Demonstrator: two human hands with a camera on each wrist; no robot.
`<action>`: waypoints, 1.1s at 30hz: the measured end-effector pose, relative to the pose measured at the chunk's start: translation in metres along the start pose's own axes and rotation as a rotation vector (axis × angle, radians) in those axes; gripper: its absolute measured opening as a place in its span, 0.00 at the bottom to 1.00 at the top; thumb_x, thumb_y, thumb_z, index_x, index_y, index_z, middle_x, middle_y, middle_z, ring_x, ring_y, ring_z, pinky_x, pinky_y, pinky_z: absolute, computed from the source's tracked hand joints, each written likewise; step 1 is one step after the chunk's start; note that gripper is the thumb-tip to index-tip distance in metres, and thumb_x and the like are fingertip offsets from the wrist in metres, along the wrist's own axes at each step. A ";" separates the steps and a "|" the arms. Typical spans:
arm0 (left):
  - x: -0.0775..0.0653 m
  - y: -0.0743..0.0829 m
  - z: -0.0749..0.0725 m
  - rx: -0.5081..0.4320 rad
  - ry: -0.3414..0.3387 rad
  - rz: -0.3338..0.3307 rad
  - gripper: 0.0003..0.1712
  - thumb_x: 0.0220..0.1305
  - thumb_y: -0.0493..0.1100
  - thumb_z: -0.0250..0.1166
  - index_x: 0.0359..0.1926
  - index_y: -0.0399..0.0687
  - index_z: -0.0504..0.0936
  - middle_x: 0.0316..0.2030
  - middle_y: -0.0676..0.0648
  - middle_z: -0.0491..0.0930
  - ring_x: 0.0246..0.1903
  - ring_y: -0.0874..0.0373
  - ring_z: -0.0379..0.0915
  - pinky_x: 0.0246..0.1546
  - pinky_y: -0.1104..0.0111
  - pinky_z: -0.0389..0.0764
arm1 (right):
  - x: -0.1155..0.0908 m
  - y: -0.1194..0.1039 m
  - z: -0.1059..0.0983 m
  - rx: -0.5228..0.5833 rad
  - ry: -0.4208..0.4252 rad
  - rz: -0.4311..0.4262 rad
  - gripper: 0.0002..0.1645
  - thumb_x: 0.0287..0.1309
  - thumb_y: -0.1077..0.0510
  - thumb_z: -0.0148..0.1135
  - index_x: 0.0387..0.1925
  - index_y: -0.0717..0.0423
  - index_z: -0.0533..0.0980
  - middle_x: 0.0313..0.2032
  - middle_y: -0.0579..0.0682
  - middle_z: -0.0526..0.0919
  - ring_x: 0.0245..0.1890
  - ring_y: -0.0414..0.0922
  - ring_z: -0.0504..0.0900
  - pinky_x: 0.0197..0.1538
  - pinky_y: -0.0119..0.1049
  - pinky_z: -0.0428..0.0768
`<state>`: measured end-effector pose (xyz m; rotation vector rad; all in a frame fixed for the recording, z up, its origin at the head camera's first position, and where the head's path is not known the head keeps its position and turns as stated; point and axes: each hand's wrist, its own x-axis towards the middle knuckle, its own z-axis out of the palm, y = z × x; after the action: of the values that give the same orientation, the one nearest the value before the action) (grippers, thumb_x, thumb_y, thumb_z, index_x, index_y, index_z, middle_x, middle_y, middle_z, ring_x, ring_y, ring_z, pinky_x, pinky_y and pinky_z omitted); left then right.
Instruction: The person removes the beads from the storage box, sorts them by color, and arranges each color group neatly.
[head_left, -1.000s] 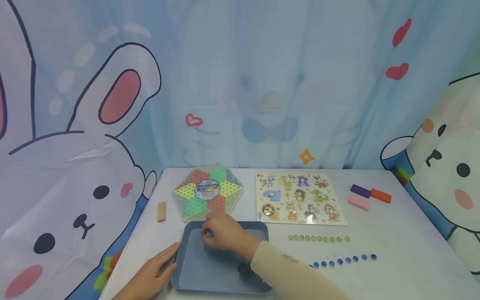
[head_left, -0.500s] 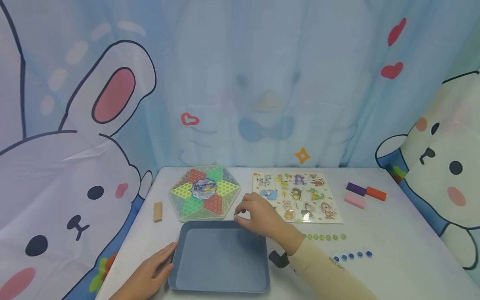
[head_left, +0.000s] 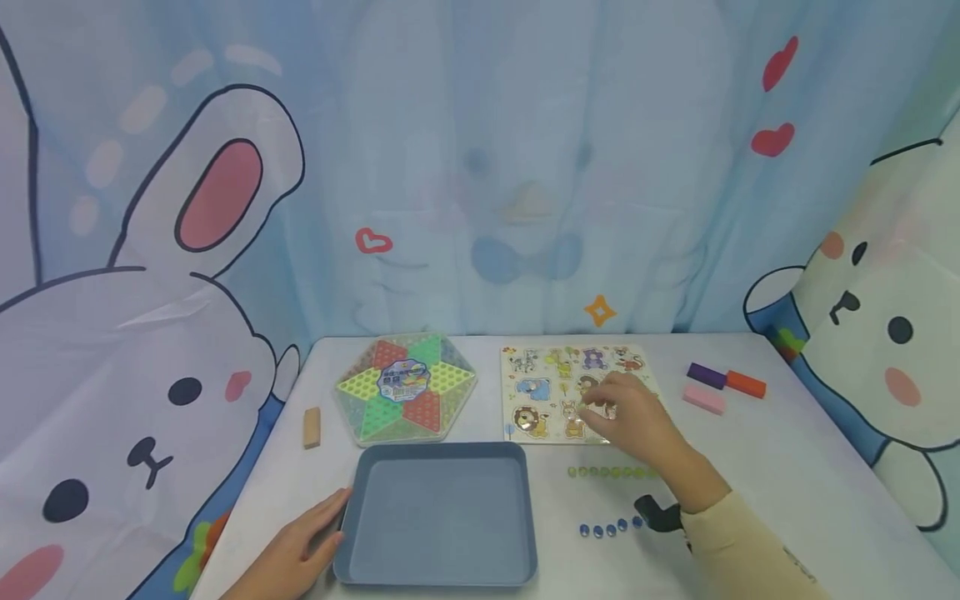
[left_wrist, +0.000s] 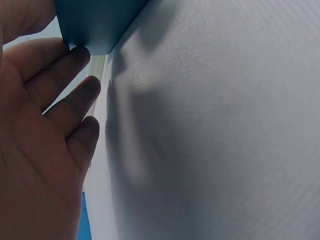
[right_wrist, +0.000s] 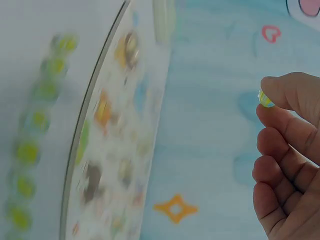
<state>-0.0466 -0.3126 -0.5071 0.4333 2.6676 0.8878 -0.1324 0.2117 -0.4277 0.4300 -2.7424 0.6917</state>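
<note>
Between thumb and index finger, my right hand (head_left: 630, 425) pinches a clear marble with yellow-green swirls (right_wrist: 266, 99). In the head view that hand is over the right part of the animal puzzle board (head_left: 517, 367), covering some of its pictures. My left hand (head_left: 296, 550) lies along the left side of a blue-grey tray (head_left: 438, 517), fingers fairly straight. In the left wrist view its fingertips (left_wrist: 80, 55) meet the tray's outer wall. No objects show inside the tray. A row of yellow-green marbles (head_left: 604, 472) sits below the board, partly hidden by my right wrist.
Nearer me is a row of blue marbles (head_left: 611, 530), its right end hidden by the dark wrist camera (head_left: 660, 512). A hexagonal Chinese checkers board (head_left: 405, 387) lies behind the tray. Purple (head_left: 707, 375), orange (head_left: 746, 384) and pink blocks (head_left: 703, 398) are at right, a wooden block (head_left: 311, 427) at left.
My right hand has moved right from over the tray, past its back right corner, to above the puzzle board, pinching the marble. My left hand stays at the tray's left side.
</note>
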 end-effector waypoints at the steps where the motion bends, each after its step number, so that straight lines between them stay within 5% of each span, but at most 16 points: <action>1: 0.000 0.000 0.000 -0.005 -0.007 -0.006 0.41 0.78 0.65 0.55 0.81 0.51 0.62 0.77 0.45 0.67 0.76 0.39 0.64 0.71 0.54 0.77 | -0.003 0.007 -0.004 -0.010 -0.011 0.030 0.06 0.57 0.57 0.77 0.38 0.50 0.89 0.35 0.45 0.84 0.40 0.45 0.79 0.42 0.42 0.83; 7: -0.001 0.001 -0.001 -0.009 -0.006 -0.013 0.41 0.78 0.65 0.55 0.81 0.50 0.63 0.77 0.45 0.68 0.75 0.39 0.64 0.71 0.58 0.78 | -0.023 0.042 -0.022 -0.053 -0.069 0.194 0.12 0.59 0.53 0.76 0.43 0.53 0.88 0.38 0.48 0.84 0.43 0.48 0.79 0.45 0.45 0.85; 18: -0.002 0.001 0.000 -0.027 -0.025 -0.038 0.42 0.78 0.67 0.53 0.81 0.50 0.61 0.78 0.45 0.66 0.76 0.37 0.63 0.71 0.61 0.79 | -0.060 0.096 -0.029 -0.075 -0.135 0.351 0.20 0.59 0.51 0.76 0.47 0.61 0.87 0.43 0.59 0.86 0.45 0.56 0.81 0.49 0.59 0.86; 33: -0.001 0.005 -0.001 -0.023 -0.015 -0.040 0.42 0.78 0.67 0.53 0.81 0.51 0.62 0.78 0.46 0.66 0.76 0.38 0.63 0.71 0.59 0.79 | -0.097 0.135 -0.030 -0.087 -0.290 0.488 0.18 0.59 0.54 0.75 0.44 0.63 0.86 0.36 0.53 0.84 0.37 0.48 0.78 0.45 0.53 0.87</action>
<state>-0.0454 -0.3103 -0.5031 0.3787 2.6400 0.8996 -0.0850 0.3610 -0.4909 -0.1865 -3.1749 0.6546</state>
